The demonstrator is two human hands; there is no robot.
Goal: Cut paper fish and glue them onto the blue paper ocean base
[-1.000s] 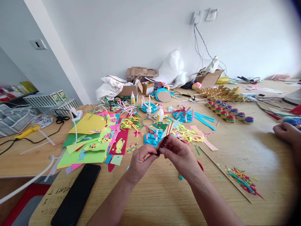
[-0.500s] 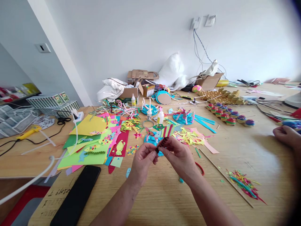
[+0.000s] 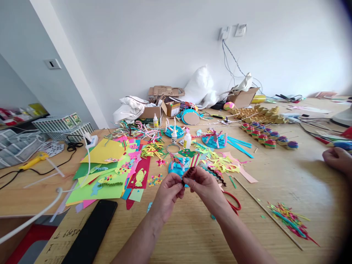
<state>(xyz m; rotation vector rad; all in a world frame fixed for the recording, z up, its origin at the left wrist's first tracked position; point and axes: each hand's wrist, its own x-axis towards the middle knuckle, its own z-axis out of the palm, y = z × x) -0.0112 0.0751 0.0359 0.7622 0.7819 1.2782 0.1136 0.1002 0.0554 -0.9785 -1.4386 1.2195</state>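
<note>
Between my two hands, over the front middle of the table, is a dark brown pipe cleaner, bent into tight waves. My left hand pinches one end of it. My right hand grips it with thumb and forefinger, close to the left fingertips. Another dark wavy length shows past the right knuckles; whether it joins the held piece is hidden. Just beyond my fingers stands a blue disc with paper fish and striped paper on it, partly covered by my hands. Red-handled scissors lie beside my right wrist.
Coloured paper sheets and a black phone lie left. Glue bottles stand behind the blue disc. A wooden stick and paper scraps are at right. Another person's hand rests at the right edge.
The view has shifted slightly. My right hand has turned a little, and the dark wavy length beyond its knuckles and more of the scissors now show. Both hands still grip the pipe cleaner.
</note>
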